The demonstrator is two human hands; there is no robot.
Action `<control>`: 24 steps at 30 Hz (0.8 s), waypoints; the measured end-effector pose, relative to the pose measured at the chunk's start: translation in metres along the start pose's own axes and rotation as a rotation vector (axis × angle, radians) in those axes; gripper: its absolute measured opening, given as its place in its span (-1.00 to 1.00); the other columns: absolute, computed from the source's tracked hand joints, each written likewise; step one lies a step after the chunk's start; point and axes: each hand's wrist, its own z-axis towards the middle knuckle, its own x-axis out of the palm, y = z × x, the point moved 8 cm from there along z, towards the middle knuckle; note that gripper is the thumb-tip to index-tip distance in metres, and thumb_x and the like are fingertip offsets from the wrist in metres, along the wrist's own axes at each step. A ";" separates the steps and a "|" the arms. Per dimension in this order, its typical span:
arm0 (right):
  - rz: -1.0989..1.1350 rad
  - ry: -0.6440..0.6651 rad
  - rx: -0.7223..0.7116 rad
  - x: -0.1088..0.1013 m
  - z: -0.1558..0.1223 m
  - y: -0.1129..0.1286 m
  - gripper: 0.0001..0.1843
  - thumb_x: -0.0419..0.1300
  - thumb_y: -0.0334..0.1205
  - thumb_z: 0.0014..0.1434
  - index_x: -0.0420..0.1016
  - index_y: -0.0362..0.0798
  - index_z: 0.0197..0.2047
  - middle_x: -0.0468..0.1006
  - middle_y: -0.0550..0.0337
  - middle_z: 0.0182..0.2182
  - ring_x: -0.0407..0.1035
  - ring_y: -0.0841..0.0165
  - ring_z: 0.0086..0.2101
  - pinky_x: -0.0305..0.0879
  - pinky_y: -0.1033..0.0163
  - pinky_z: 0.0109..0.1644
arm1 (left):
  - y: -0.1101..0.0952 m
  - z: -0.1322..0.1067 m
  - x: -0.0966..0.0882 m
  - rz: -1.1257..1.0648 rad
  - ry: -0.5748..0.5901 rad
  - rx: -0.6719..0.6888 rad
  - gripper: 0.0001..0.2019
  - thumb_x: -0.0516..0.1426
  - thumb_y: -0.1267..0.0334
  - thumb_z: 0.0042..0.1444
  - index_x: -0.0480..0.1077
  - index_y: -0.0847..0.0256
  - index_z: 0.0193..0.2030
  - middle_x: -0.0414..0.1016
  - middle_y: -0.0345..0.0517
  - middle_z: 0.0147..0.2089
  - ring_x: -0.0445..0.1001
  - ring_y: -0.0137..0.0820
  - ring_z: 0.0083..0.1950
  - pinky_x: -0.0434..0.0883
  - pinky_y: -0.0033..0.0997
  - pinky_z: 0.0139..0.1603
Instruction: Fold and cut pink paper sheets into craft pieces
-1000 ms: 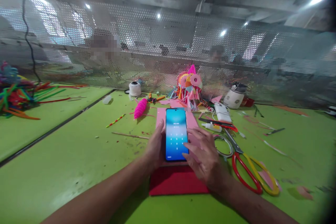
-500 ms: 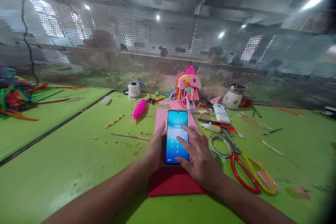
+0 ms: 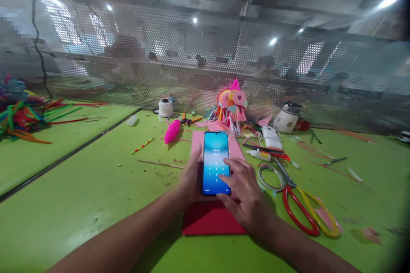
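A smartphone [image 3: 216, 164] with a lit blue number keypad stands upright in view, tilted towards me. My left hand [image 3: 191, 175] grips its left edge, the thumb along the side and the other fingers hidden behind. Over the right side of the screen is my right hand [image 3: 245, 190], its fingers apart and slightly bent. Whether a fingertip touches the glass I cannot tell. Under the phone lie a pink sheet [image 3: 235, 149] and a dark red sheet [image 3: 213, 221] on the green table [image 3: 96, 204].
Red-and-yellow-handled scissors [image 3: 301, 204], a tape roll [image 3: 270, 178] and a small glue bottle [image 3: 259, 155] lie to the right. Behind are a tasselled paper craft [image 3: 232, 104], a pink spiral piece [image 3: 173, 132] and a white spool [image 3: 165, 108]. A perforated screen [image 3: 179, 68] borders the table.
My right fingers have shifted a little down and off the keypad's middle. More entry marks show above the numbers. My left hand keeps its hold on the smartphone.
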 end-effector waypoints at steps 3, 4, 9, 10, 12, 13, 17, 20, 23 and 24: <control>0.000 0.014 -0.002 0.002 0.000 -0.001 -0.67 0.15 -0.22 0.24 0.37 -0.09 0.07 0.17 -0.10 0.24 0.02 0.03 0.21 0.12 -0.19 0.21 | 0.001 0.001 -0.002 0.006 -0.007 0.002 -0.28 -0.13 -0.22 0.22 0.32 0.42 0.20 0.55 0.30 -0.04 0.55 -0.02 -0.09 0.40 -0.04 0.00; -0.004 0.020 -0.006 0.003 0.000 -0.001 -0.66 0.15 -0.22 0.24 0.37 -0.09 0.07 0.17 -0.10 0.24 0.02 0.03 0.21 0.12 -0.20 0.21 | 0.001 0.001 -0.002 0.005 -0.005 -0.002 -0.27 -0.13 -0.22 0.22 0.32 0.42 0.20 0.55 0.30 -0.04 0.55 -0.02 -0.09 0.40 -0.04 0.00; -0.006 0.039 -0.019 0.005 0.000 0.001 -0.65 0.18 -0.22 0.22 0.37 -0.10 0.07 0.17 -0.12 0.24 0.00 0.01 0.22 0.10 -0.21 0.22 | 0.000 0.001 0.000 -0.002 0.000 0.011 -0.30 -0.12 -0.20 0.23 0.32 0.40 0.19 0.55 0.27 -0.04 0.55 -0.04 -0.09 0.40 -0.07 0.01; 0.003 0.036 -0.018 0.004 0.000 0.001 -0.65 0.18 -0.22 0.22 0.37 -0.10 0.07 0.17 -0.12 0.23 0.01 0.01 0.22 0.11 -0.21 0.21 | 0.000 0.001 0.000 -0.004 0.001 0.011 -0.31 -0.12 -0.20 0.23 0.32 0.40 0.19 0.55 0.27 -0.04 0.55 -0.05 -0.09 0.40 -0.08 0.01; 0.029 0.018 -0.010 0.001 0.000 0.001 -0.70 0.17 -0.24 0.23 0.38 -0.09 0.03 0.19 -0.11 0.21 0.03 0.02 0.20 0.13 -0.20 0.20 | 0.001 0.001 -0.001 -0.009 0.003 -0.008 -0.30 -0.13 -0.20 0.23 0.33 0.41 0.18 0.55 0.28 -0.05 0.55 -0.05 -0.10 0.40 -0.08 0.00; 0.046 0.000 -0.004 -0.001 0.000 0.001 -0.75 0.17 -0.26 0.23 0.39 -0.09 -0.02 0.21 -0.11 0.19 0.05 0.03 0.19 0.15 -0.19 0.18 | 0.002 0.002 -0.001 -0.010 0.007 -0.018 -0.29 -0.15 -0.21 0.23 0.33 0.42 0.18 0.55 0.28 -0.06 0.55 -0.04 -0.10 0.41 -0.07 -0.01; 0.098 -0.085 0.035 -0.010 0.001 -0.001 -0.96 0.16 -0.33 0.21 0.39 -0.07 -0.22 0.32 -0.07 0.05 0.16 0.08 0.10 0.24 -0.12 0.11 | 0.004 0.005 -0.005 0.005 0.025 -0.021 -0.26 -0.15 -0.23 0.22 0.34 0.44 0.16 0.57 0.30 -0.12 0.56 -0.02 -0.12 0.42 -0.06 -0.05; 0.103 -0.119 0.055 -0.013 0.002 -0.002 -0.97 0.15 -0.37 0.20 0.38 -0.06 -0.26 0.34 -0.05 -0.02 0.20 0.11 0.05 0.27 -0.09 0.08 | 0.002 0.005 -0.006 0.015 0.012 0.011 -0.28 -0.14 -0.21 0.23 0.35 0.46 0.14 0.57 0.31 -0.15 0.56 -0.02 -0.15 0.43 -0.06 -0.08; 0.097 -0.137 0.059 -0.013 0.003 -0.004 -0.92 0.15 -0.38 0.20 0.39 -0.06 -0.21 0.34 -0.05 -0.03 0.21 0.12 0.04 0.28 -0.08 0.07 | 0.001 0.004 -0.005 0.012 0.003 0.035 -0.31 -0.13 -0.18 0.24 0.36 0.47 0.13 0.57 0.31 -0.14 0.57 -0.02 -0.16 0.44 -0.06 -0.10; 0.092 -0.138 0.062 -0.013 0.003 -0.004 -0.89 0.14 -0.39 0.21 0.40 -0.07 -0.17 0.34 -0.05 -0.03 0.21 0.13 0.04 0.28 -0.08 0.07 | 0.000 0.003 -0.004 0.009 -0.004 0.039 -0.32 -0.12 -0.17 0.25 0.36 0.46 0.13 0.57 0.30 -0.13 0.57 -0.02 -0.16 0.44 -0.06 -0.10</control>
